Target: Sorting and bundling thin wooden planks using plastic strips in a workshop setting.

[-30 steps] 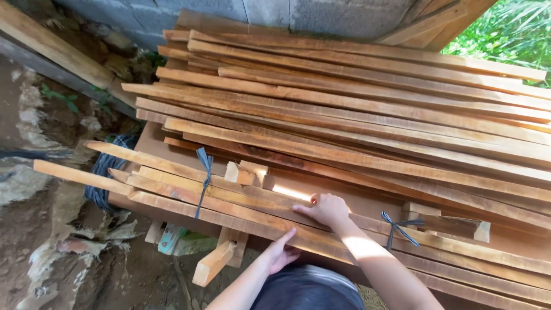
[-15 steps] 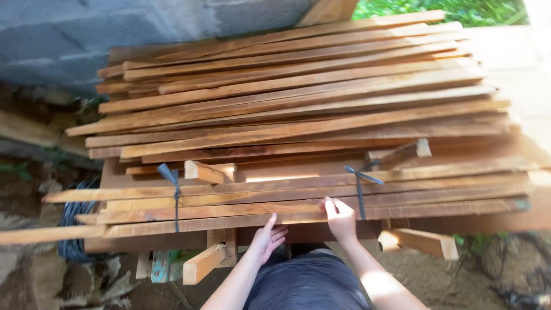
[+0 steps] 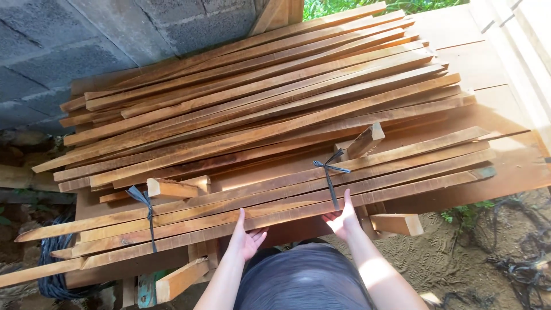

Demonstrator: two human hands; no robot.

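Bundled slats (image 3: 275, 209) (two dark straps (image 3: 330, 178) bind them) lie on the stack. Left hand (image 3: 245, 238) and right hand (image 3: 342, 219), fingers spread, cup the near edge from beneath.

A bundle of long wooden slats (image 3: 287, 198), tied with two dark straps, lies flat along the stack's 6 o'clock edge, running from 8 toward 2 o'clock.

Outdoor timber yard or rough woodworking spot | stacked wooden slats (image 3: 258, 109) on a plank table | grey block wall (image 3: 86, 40) | dirt ground (image 3: 459, 258)
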